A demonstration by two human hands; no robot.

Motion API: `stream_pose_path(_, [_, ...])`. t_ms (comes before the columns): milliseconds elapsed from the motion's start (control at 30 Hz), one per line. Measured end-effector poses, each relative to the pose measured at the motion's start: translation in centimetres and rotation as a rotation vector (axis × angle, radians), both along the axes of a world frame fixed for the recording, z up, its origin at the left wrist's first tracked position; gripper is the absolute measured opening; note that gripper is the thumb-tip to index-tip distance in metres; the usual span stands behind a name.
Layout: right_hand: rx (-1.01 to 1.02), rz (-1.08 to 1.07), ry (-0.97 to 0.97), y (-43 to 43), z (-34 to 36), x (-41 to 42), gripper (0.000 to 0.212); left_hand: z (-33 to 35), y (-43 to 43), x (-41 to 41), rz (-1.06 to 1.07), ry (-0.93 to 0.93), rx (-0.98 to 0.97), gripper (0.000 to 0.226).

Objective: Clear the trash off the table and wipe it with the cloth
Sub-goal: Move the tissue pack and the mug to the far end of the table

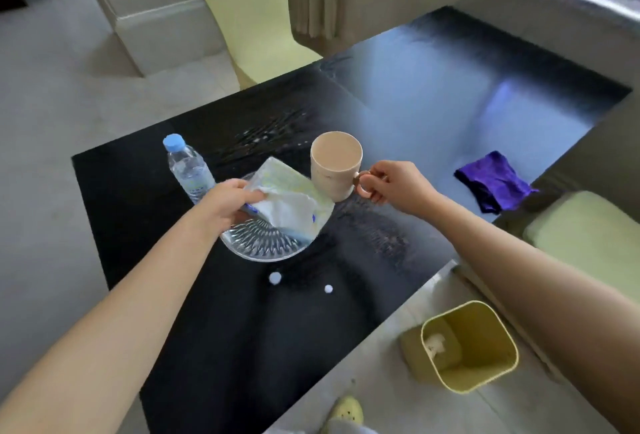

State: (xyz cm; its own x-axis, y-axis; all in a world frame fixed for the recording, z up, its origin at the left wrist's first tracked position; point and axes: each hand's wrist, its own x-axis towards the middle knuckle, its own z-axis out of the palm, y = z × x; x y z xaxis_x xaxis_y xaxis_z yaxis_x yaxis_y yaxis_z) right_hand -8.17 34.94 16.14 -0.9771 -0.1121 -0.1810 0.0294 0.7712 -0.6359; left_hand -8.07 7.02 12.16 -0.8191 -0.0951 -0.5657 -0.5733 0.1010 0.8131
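Note:
My left hand (235, 203) grips a crumpled white and blue wrapper (291, 201) above a clear glass plate (263, 243) on the black table (242, 329). My right hand (391, 188) pinches the handle of a beige mug (334, 165), which stands just right of the plate. A purple cloth (491, 181) lies bunched near the table's right edge. Two small white scraps (275, 278) lie on the table in front of the plate. White specks and smears mark the tabletop behind the mug.
A water bottle (188, 167) with a blue cap stands left of the plate. A yellow bin (485, 340) with a bit of white trash inside sits on the floor at the right. Pale yellow-green chairs stand behind the table and at the right.

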Motion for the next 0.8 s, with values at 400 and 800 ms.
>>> stream_pose_path(400, [-0.043,-0.225,0.076,15.0,2.4,-7.7,0.039,1.4,15.9,-12.0,0.086,-0.009,0.136,0.011])
stream_pose_path(800, [-0.026,-0.477,0.052,23.3,-7.3,-23.0,0.035,-8.8,26.1,-30.0,0.196,-0.132,0.261,0.037])
